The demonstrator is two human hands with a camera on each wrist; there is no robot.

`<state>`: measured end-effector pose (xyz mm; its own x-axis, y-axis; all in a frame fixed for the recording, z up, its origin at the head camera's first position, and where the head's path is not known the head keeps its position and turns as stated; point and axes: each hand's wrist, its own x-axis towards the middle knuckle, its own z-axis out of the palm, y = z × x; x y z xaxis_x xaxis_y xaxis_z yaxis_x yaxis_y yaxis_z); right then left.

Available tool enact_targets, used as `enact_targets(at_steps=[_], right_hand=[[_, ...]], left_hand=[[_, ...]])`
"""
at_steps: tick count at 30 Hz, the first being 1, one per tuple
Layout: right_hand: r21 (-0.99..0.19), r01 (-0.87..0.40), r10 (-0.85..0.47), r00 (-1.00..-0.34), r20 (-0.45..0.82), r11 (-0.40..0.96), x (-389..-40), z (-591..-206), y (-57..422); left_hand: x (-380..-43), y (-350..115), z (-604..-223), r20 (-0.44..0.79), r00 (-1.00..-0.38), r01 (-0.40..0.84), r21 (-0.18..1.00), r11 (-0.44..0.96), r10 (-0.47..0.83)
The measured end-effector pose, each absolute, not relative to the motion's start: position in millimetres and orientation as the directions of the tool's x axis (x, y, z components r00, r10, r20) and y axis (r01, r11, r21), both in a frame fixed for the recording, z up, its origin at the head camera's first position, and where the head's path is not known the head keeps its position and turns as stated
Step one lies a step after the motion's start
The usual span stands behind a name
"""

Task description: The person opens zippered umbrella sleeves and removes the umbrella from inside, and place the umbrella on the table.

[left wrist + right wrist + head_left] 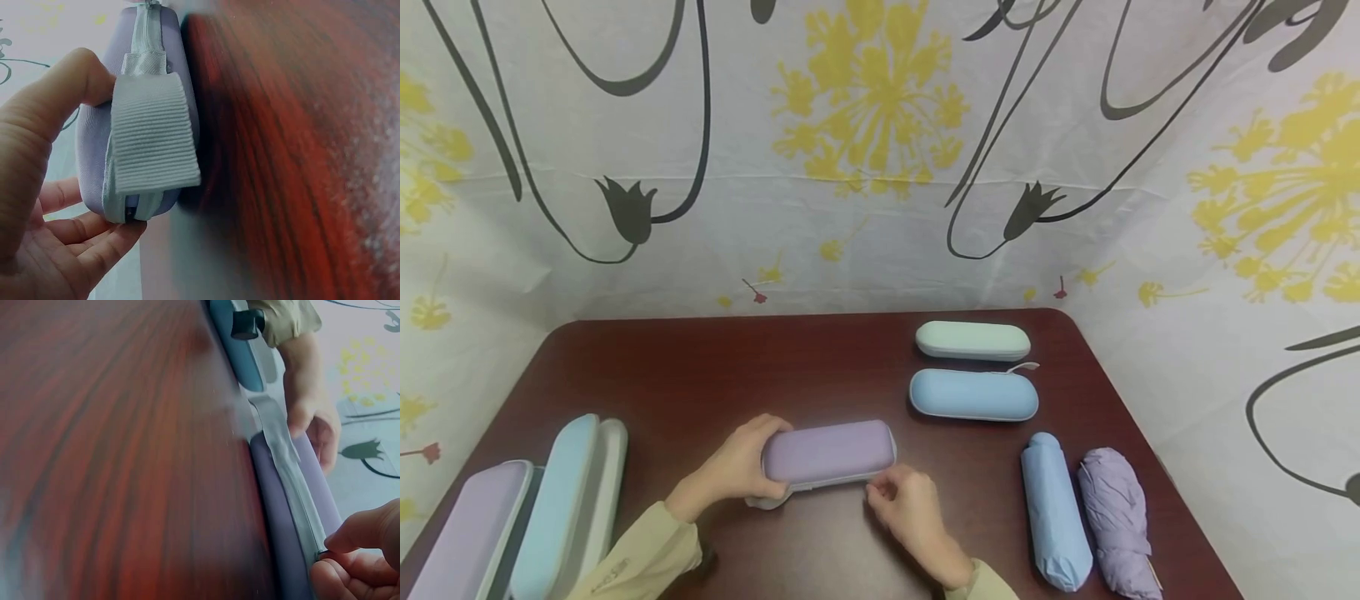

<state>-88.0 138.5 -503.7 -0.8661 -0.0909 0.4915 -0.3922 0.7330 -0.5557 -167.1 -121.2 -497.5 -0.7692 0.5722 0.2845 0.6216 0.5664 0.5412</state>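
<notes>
Purple case (829, 452) lay flat on counter (835, 554), between two hands. Left hand (747, 463) gripped its end beside strap (154, 134), fingers curved around, probably for keeping case steady. Right hand (913, 508) pinched zipper pull (322, 554) at near right corner between thumb and fingers, presumably because tab was too small for full grip.

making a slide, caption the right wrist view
Right hand pinches zip pull of purple case, left hand holding its far end.

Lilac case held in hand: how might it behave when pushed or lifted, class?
The lilac case is probably stiff, its smooth surface showing no sag. Its broad, flattened shape should slide rather than roll. Its thin, ribbed strap may flop.
</notes>
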Motion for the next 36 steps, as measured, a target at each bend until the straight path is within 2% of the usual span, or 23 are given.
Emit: enact_targets(at_steps=[14, 23, 31, 36], right_hand=[[-0.534, -0.437, -0.229, -0.882, 0.412, 0.724, -88.4, -500.5, 98.5], [-0.430, -0.526, -0.330, -0.829, 0.451, 0.734, -93.5, -499.8, 82.2], [-0.434, -0.589, -0.354, -0.785, 0.508, 0.682, -123.2, -487.0, 122.5], [-0.494, -0.536, -0.436, -0.844, 0.312, 0.685, -139.9, -484.3, 158.4]], left_hand=[[-165.9, -121.2, -499.3, 0.295, -0.776, 0.613, 0.562, 0.556, 0.557], [-164.6, -120.6, -499.5, 0.302, -0.779, 0.613, 0.551, 0.566, 0.550], [-165.1, -126.6, -490.3, 0.282, -0.739, 0.646, 0.555, 0.524, 0.612], [-170.4, -132.8, -481.3, 0.220, -0.760, 0.618, 0.536, 0.576, 0.611]])
